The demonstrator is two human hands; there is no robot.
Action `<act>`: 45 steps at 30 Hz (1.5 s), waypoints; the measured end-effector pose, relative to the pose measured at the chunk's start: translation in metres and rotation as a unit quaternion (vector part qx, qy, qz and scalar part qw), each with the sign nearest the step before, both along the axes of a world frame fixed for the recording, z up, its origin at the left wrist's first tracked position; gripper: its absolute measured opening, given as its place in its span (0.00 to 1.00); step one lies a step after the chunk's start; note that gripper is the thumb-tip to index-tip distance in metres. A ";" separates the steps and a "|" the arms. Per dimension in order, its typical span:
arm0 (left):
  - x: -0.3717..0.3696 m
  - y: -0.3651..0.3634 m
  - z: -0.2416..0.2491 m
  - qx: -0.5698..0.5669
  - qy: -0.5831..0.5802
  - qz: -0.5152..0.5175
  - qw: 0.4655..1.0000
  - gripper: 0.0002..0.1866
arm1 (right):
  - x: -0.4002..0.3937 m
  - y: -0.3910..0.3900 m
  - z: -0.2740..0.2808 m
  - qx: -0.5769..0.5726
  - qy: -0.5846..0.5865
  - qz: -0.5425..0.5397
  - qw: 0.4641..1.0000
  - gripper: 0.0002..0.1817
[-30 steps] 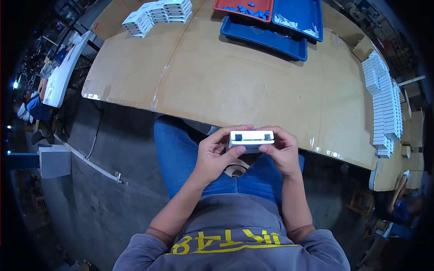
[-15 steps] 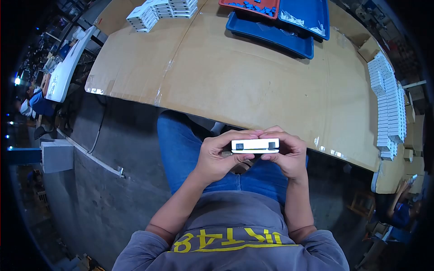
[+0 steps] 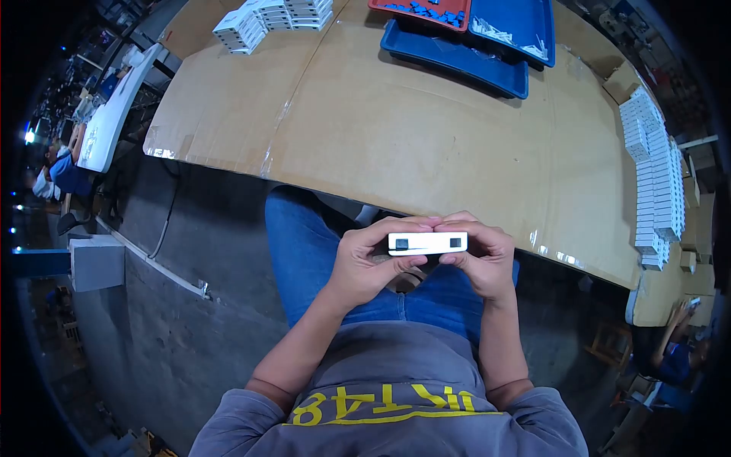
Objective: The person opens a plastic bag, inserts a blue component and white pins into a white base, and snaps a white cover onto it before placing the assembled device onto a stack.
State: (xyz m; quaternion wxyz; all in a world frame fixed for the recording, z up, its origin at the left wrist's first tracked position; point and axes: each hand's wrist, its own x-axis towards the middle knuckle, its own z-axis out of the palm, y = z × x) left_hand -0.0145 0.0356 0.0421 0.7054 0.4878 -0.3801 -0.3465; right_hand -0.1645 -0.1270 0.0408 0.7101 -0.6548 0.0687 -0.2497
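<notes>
A flat white plastic case (image 3: 429,242), with a dark square at each end of the side facing me, is held above my lap just off the table's front edge. My left hand (image 3: 371,259) grips its left end, thumb below and fingers along the top. On the other end, my right hand (image 3: 489,257) closes in the same way. Both thumbs press the lower edge, and the fingertips meet above. A thin dark seam shows near the left square. The far side is hidden.
The cardboard-covered table (image 3: 365,129) lies ahead. Stacked white cases (image 3: 274,17) stand at its back left, with more white stacks (image 3: 656,179) at the right edge. A red tray (image 3: 422,11) of small blue parts and blue trays (image 3: 457,65) sit at the back. Another person (image 3: 674,354) is at far right.
The dark gap along the lower side of the white case has narrowed as its halves came together. Both hands have shifted very slightly and keep their grip.
</notes>
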 end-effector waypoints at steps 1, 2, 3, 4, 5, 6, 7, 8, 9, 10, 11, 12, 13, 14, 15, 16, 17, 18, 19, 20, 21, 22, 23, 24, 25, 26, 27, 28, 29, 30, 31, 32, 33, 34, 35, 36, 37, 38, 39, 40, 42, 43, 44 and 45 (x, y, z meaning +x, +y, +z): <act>0.000 0.000 0.000 -0.003 -0.007 0.000 1.000 0.23 | 0.001 0.001 0.000 0.003 -0.003 -0.002 1.000 0.20; 0.000 -0.001 0.003 -0.001 0.018 0.007 1.000 0.23 | 0.002 0.001 -0.001 0.005 -0.006 -0.004 1.000 0.20; -0.002 -0.002 0.008 0.001 0.042 0.015 0.999 0.24 | 0.003 0.003 -0.002 0.035 -0.006 -0.019 0.999 0.20; -0.004 -0.005 0.011 0.002 0.066 0.022 0.998 0.24 | 0.003 0.005 -0.003 0.064 -0.007 -0.033 0.997 0.20; -0.005 -0.008 0.004 -0.008 0.081 0.044 0.996 0.25 | 0.004 0.005 -0.004 0.092 -0.008 -0.046 0.995 0.20; -0.003 -0.006 -0.006 0.026 0.071 0.047 0.996 0.25 | 0.004 0.003 -0.007 0.104 0.001 -0.050 0.993 0.21; 0.000 -0.003 -0.015 0.060 0.062 0.050 0.995 0.25 | 0.004 0.000 -0.012 0.116 0.011 -0.054 0.992 0.21; 0.001 -0.002 -0.021 0.094 0.054 0.052 0.993 0.25 | 0.005 -0.003 -0.014 0.128 0.022 -0.059 0.990 0.21; 0.001 -0.003 -0.018 0.107 0.051 0.070 0.990 0.22 | 0.009 -0.005 -0.011 0.075 0.036 -0.056 0.995 0.23; 0.004 -0.002 -0.013 0.121 -0.030 0.065 0.990 0.21 | 0.010 -0.004 -0.008 0.034 0.054 -0.061 0.996 0.23; 0.010 -0.001 -0.006 0.134 -0.110 0.060 0.983 0.20 | 0.011 -0.002 -0.005 -0.007 0.071 -0.066 0.995 0.24; 0.014 0.000 0.000 0.147 -0.189 0.054 0.969 0.19 | 0.012 -0.001 -0.002 -0.047 0.089 -0.071 0.992 0.24; 0.013 0.001 0.003 0.132 -0.190 0.055 0.971 0.18 | 0.011 0.002 0.002 -0.061 0.089 -0.049 0.993 0.24; 0.012 0.001 0.005 0.117 -0.191 0.055 0.973 0.18 | 0.009 0.002 0.001 -0.069 0.085 -0.037 0.993 0.24; 0.011 0.001 0.007 0.102 -0.193 0.055 0.974 0.17 | 0.008 0.001 0.000 -0.077 0.081 -0.025 0.993 0.23; 0.010 0.000 0.011 0.096 -0.192 0.057 0.975 0.17 | 0.008 0.002 0.000 -0.085 0.076 -0.012 0.993 0.23; 0.008 -0.002 0.015 0.090 -0.192 0.060 0.975 0.18 | 0.010 0.005 0.002 -0.043 0.056 -0.028 0.997 0.20; 0.007 -0.002 0.017 0.084 -0.192 0.062 0.976 0.18 | 0.010 0.006 0.002 -0.046 0.043 -0.029 0.998 0.20; 0.008 -0.001 0.017 0.089 -0.197 0.058 0.975 0.18 | 0.011 0.005 0.002 -0.050 0.030 -0.031 0.998 0.20; 0.009 0.000 0.018 0.093 -0.203 0.053 0.973 0.18 | 0.011 0.004 0.002 -0.054 0.016 -0.032 0.998 0.19; 0.010 0.000 0.018 0.097 -0.209 0.049 0.972 0.18 | 0.010 0.004 0.001 -0.063 0.021 -0.036 0.997 0.19; 0.010 0.000 0.019 0.098 -0.211 0.049 0.971 0.18 | 0.008 0.004 -0.002 -0.073 0.024 -0.039 0.996 0.19; 0.010 0.000 0.019 0.099 -0.213 0.050 0.971 0.18 | 0.007 0.004 -0.005 -0.083 0.028 -0.042 0.995 0.18; 0.010 0.000 0.019 0.100 -0.214 0.050 0.970 0.18 | 0.007 0.004 -0.006 -0.073 0.038 -0.046 0.996 0.19; 0.010 -0.001 0.020 0.109 -0.193 0.051 0.974 0.18 | 0.008 0.004 -0.008 -0.063 0.048 -0.050 0.996 0.19; 0.009 -0.002 0.020 0.119 -0.172 0.053 0.976 0.17 | 0.008 0.004 -0.009 -0.053 0.057 -0.054 0.995 0.19; 0.008 -0.003 0.021 0.128 -0.152 0.054 0.979 0.16 | 0.010 0.005 -0.010 -0.031 0.033 -0.060 0.997 0.19; 0.007 -0.005 0.020 0.113 -0.095 0.063 0.987 0.16 | 0.012 0.007 -0.012 -0.010 0.010 -0.066 0.998 0.19; 0.004 -0.007 0.017 0.098 -0.038 0.071 0.992 0.16 | 0.014 0.008 -0.012 0.011 -0.014 -0.071 0.997 0.19; 0.003 -0.008 0.014 0.082 0.020 0.079 0.993 0.15 | 0.015 0.009 -0.010 0.013 -0.020 -0.066 0.998 0.19; 0.005 -0.006 0.010 0.078 -0.006 0.070 0.994 0.15 | 0.015 0.009 -0.007 0.015 -0.025 -0.061 0.998 0.19; 0.009 -0.003 0.006 0.073 -0.033 0.060 0.995 0.16 | 0.016 0.009 -0.004 0.017 -0.031 -0.055 0.998 0.19; 0.011 -0.001 0.002 0.069 -0.059 0.051 0.995 0.16 | 0.015 0.008 -0.003 0.005 -0.013 -0.049 0.999 0.19; 0.011 0.000 0.001 0.081 -0.059 0.048 0.994 0.16 | 0.014 0.007 -0.002 -0.007 0.006 -0.043 0.999 0.18; 0.012 0.000 0.000 0.094 -0.058 0.046 0.993 0.16 | 0.014 0.006 -0.002 -0.020 0.024 -0.036 0.999 0.18; 0.012 0.001 -0.001 0.107 -0.057 0.043 0.992 0.16 | 0.013 0.006 -0.003 -0.010 0.035 -0.037 0.999 0.18; 0.012 0.001 -0.001 0.115 -0.052 0.044 0.991 0.16 | 0.012 0.006 -0.006 -0.001 0.046 -0.037 0.998 0.18; 0.012 0.001 -0.002 0.123 -0.047 0.043 0.990 0.15 | 0.010 0.007 -0.008 0.009 0.057 -0.038 0.998 0.17; 0.011 0.001 -0.002 0.131 -0.042 0.043 0.990 0.15 | 0.009 0.007 -0.010 0.000 0.055 -0.039 0.998 0.17; 0.012 0.001 -0.001 0.141 -0.047 0.043 0.988 0.15 | 0.008 0.007 -0.011 -0.009 0.052 -0.040 0.998 0.17; 0.012 0.002 0.001 0.161 -0.056 0.042 0.985 0.14 | 0.006 0.009 -0.015 -0.013 0.051 -0.044 0.998 0.17; 0.012 0.002 0.000 0.158 -0.050 0.034 0.986 0.15 | 0.006 0.009 -0.018 -0.007 0.051 -0.048 0.997 0.17; 0.013 0.002 -0.001 0.155 -0.044 0.026 0.987 0.16 | 0.006 0.009 -0.019 -0.003 0.051 -0.053 0.997 0.17; 0.014 0.002 -0.002 0.153 -0.039 0.018 0.987 0.17 | 0.006 0.010 -0.019 0.027 0.058 -0.062 0.996 0.17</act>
